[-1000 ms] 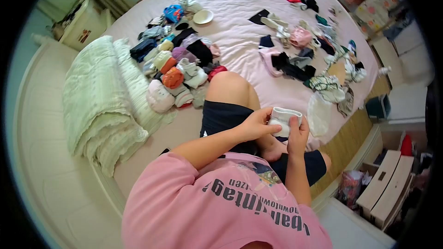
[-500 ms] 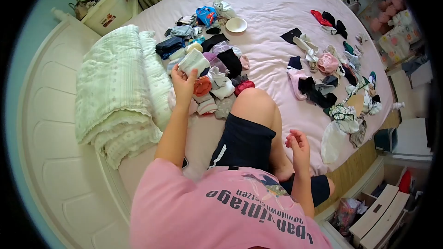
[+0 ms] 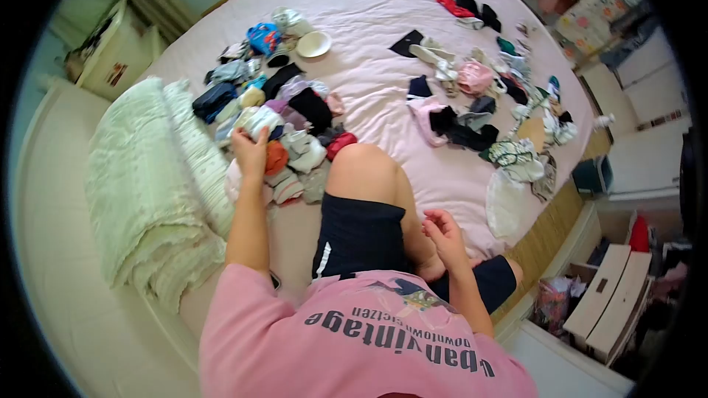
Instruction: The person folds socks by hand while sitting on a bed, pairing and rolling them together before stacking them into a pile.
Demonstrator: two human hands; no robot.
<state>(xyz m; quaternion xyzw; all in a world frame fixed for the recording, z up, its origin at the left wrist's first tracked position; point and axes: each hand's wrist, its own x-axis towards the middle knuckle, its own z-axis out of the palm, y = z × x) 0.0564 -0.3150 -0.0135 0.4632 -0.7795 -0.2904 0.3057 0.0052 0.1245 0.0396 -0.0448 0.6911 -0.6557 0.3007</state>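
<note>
My left hand (image 3: 251, 150) is over the near left part of a heap of folded and rolled clothes, its fingers on a white folded sock (image 3: 257, 119). An orange bundle (image 3: 276, 157) lies just right of that hand, and a blue patterned bundle (image 3: 263, 38) is at the heap's far end. My right hand (image 3: 443, 234) hangs above my crossed legs with its fingers loosely curled and apart, nothing in it.
A white bowl (image 3: 313, 44) stands beside the heap. Loose socks and clothes, among them a pink piece (image 3: 474, 77), are spread at the right of the bed (image 3: 369, 0). A folded pale green quilt (image 3: 147, 184) lies at the left; a drawer unit (image 3: 608, 298) stands at the lower right.
The white sock has gone from between both hands to the heap, carried by my left hand. My right hand has let go of it and stayed near my legs. The camera view has shifted.
</note>
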